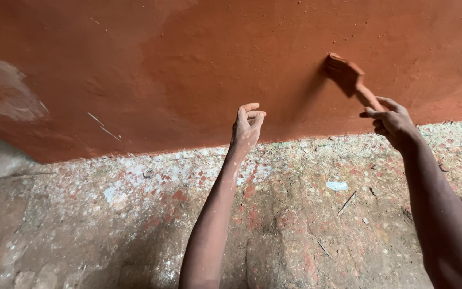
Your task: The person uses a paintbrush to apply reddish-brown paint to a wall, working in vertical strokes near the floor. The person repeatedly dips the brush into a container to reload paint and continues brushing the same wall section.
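Right hand closed around the handle of a paintbrush, fingers wrapped near the handle's lower end. Brush running up toward eleven o'clock from that hand, bristle head coated in red-brown paint and pressed against the wall — slightly blurred. Left hand empty, raised with fingers loosely curled, thumb and forefinger close together, gripping nothing; well apart from the brush, at about eight o'clock from the bristle head. Wall behind both hands covered in reddish-brown paint, darker and wetter-looking near the brush, with a pale unpainted patch far off at nine o'clock. Below, at six o'clock, a rough floor speckled with red and white paint spots — a small white scrap lying between the two forearms. No containers in sight.
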